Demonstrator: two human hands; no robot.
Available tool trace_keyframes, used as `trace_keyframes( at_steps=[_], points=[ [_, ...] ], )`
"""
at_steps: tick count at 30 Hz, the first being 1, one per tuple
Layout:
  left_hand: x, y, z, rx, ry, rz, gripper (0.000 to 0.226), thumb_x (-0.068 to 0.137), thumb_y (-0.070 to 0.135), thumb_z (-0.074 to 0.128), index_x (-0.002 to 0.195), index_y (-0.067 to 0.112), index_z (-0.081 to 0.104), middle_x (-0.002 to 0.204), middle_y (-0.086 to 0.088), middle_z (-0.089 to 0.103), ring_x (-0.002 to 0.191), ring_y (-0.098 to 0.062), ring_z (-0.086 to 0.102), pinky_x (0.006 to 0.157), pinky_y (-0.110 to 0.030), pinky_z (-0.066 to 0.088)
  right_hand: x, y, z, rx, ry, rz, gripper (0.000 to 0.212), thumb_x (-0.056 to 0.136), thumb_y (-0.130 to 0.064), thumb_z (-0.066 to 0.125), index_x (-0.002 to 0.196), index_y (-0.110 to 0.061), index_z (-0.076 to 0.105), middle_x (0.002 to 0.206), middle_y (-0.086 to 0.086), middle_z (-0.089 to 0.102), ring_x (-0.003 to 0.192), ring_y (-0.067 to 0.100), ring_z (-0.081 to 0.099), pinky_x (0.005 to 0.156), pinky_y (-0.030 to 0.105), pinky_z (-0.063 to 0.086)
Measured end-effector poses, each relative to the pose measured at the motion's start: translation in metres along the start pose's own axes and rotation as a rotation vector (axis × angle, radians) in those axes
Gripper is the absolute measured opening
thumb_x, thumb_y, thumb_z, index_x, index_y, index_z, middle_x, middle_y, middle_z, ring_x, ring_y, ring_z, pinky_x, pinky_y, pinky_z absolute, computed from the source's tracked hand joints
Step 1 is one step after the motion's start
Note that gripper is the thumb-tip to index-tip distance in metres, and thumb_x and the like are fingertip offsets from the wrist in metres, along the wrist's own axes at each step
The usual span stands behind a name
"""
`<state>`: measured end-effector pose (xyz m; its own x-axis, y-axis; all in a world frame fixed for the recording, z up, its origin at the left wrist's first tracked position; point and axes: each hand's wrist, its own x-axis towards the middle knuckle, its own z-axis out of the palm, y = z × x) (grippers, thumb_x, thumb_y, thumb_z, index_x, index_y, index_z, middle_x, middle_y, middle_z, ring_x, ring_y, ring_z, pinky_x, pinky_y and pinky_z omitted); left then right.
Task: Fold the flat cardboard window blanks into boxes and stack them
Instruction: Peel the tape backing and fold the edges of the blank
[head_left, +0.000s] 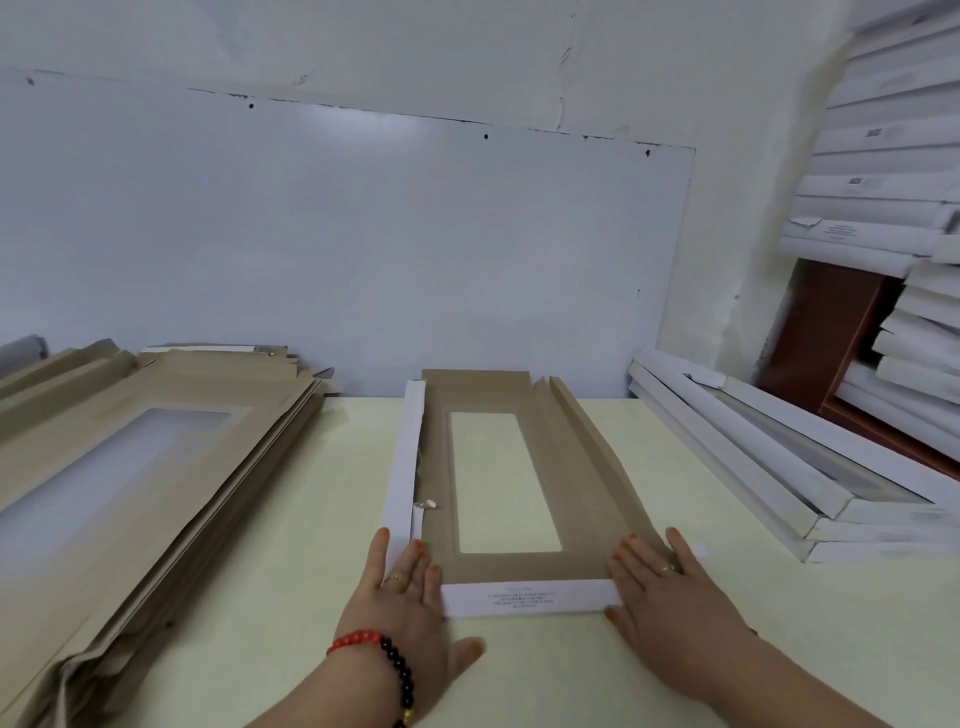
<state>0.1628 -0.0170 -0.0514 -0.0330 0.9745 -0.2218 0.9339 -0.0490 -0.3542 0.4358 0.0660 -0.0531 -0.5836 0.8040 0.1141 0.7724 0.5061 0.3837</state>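
Head view: left hand (402, 597) and right hand (660, 582) press flat, fingers straight, on the near corners of the window blank (498, 478) lying mid pale table (519, 675) before a white wall; flat blanks (130, 441) left, folded boxes (779, 467) right.

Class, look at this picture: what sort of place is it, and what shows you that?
Probably a small packaging workshop: a pile of flat blanks, stacked finished boxes, and one blank half-folded on the table.
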Motion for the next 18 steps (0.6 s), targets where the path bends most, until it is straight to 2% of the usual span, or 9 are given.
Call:
trace_keyframes(
  at_steps=[2, 3, 4, 6, 8, 10, 12, 15, 18],
  points=[
    [0.0, -0.001, 0.002, -0.036, 0.035, -0.009, 0.092, 0.087, 0.073, 0.001, 0.152, 0.009, 0.0, 0.161, -0.008, 0.0, 0.147, -0.021, -0.013, 0.102, -0.06, -0.031, 0.0, 0.002, -0.004, -0.068, 0.04, -0.043, 0.046, 0.087, -0.047, 0.05, 0.099, -0.009, 0.073, 0.103, 0.004, 0.071, 0.111, 0.017, 0.063, 0.114, 0.043, -0.009],
    [0.0, -0.002, 0.004, -0.074, 0.055, -0.015, 0.089, 0.088, 0.071, 0.003, 0.153, 0.01, 0.001, 0.161, -0.007, 0.001, 0.147, -0.021, -0.012, 0.103, -0.06, -0.029, 0.002, 0.002, -0.01, -0.06, 0.079, -0.057, 0.035, 0.079, -0.047, 0.064, 0.082, -0.013, 0.073, 0.085, 0.001, 0.07, 0.096, 0.016, 0.068, 0.115, 0.042, -0.003],
    [-0.001, -0.003, 0.007, -0.126, 0.072, -0.024, 0.085, 0.089, 0.069, 0.005, 0.153, 0.012, 0.003, 0.161, -0.005, 0.0, 0.148, -0.021, -0.011, 0.105, -0.059, -0.028, 0.003, 0.004, -0.012, -0.05, 0.065, -0.06, 0.029, 0.076, -0.047, 0.07, 0.078, -0.017, 0.07, 0.081, -0.001, 0.068, 0.09, 0.015, 0.068, 0.115, 0.043, 0.0],
    [-0.002, -0.005, 0.012, -0.262, 0.101, -0.048, 0.075, 0.093, 0.063, 0.01, 0.154, 0.019, 0.004, 0.162, 0.0, -0.002, 0.148, -0.022, -0.01, 0.111, -0.056, -0.019, 0.005, 0.005, -0.014, -0.039, -0.049, -0.034, 0.033, 0.093, -0.047, 0.047, 0.099, -0.019, 0.063, 0.101, -0.001, 0.061, 0.102, 0.019, 0.06, 0.116, 0.047, -0.005],
    [-0.003, -0.008, 0.017, -0.395, 0.155, -0.067, 0.063, 0.096, 0.053, 0.017, 0.153, 0.028, 0.005, 0.161, 0.004, -0.007, 0.148, -0.025, -0.006, 0.117, -0.052, -0.002, 0.002, 0.005, -0.01, -0.006, -0.101, -0.015, 0.042, 0.1, -0.046, 0.024, 0.115, -0.02, 0.053, 0.114, -0.001, 0.052, 0.11, 0.022, 0.052, 0.118, 0.049, -0.004],
    [-0.002, -0.012, 0.02, -0.515, 0.258, -0.098, 0.057, 0.096, 0.043, 0.027, 0.148, 0.033, 0.007, 0.159, 0.004, -0.013, 0.146, -0.026, 0.005, 0.115, -0.045, 0.018, -0.002, 0.0, -0.013, 0.083, -0.109, 0.01, 0.043, 0.1, -0.049, 0.022, 0.117, -0.022, 0.051, 0.116, -0.002, 0.048, 0.11, 0.022, 0.051, 0.117, 0.048, 0.002],
    [-0.001, -0.018, 0.019, -0.621, 0.322, -0.156, 0.061, 0.094, 0.037, 0.036, 0.147, 0.033, 0.008, 0.159, 0.002, -0.015, 0.144, -0.027, 0.012, 0.112, -0.039, 0.027, -0.009, -0.007, -0.014, 0.171, -0.117, 0.025, 0.045, 0.096, -0.055, 0.025, 0.116, -0.024, 0.051, 0.118, -0.003, 0.046, 0.108, 0.022, 0.049, 0.111, 0.042, 0.019],
    [0.001, -0.024, 0.015, -0.699, 0.307, -0.245, 0.065, 0.092, 0.036, 0.044, 0.149, 0.032, 0.013, 0.16, 0.002, -0.012, 0.147, -0.026, 0.003, 0.118, -0.038, 0.017, -0.014, -0.024, -0.025, 0.318, -0.12, 0.033, 0.053, 0.088, -0.065, 0.035, 0.115, -0.022, 0.051, 0.12, -0.001, 0.045, 0.11, 0.021, 0.047, 0.085, 0.032, 0.035],
    [0.0, -0.021, 0.001, -0.562, 0.35, -0.219, 0.048, 0.093, 0.04, 0.037, 0.14, 0.04, 0.033, 0.16, 0.013, 0.0, 0.147, -0.025, -0.009, 0.114, -0.054, -0.008, -0.017, -0.046, -0.045, 0.375, -0.164, 0.043, 0.059, 0.086, -0.065, 0.041, 0.122, -0.019, 0.052, 0.125, 0.003, 0.047, 0.115, 0.022, 0.048, 0.091, 0.031, 0.04]
  ],
)
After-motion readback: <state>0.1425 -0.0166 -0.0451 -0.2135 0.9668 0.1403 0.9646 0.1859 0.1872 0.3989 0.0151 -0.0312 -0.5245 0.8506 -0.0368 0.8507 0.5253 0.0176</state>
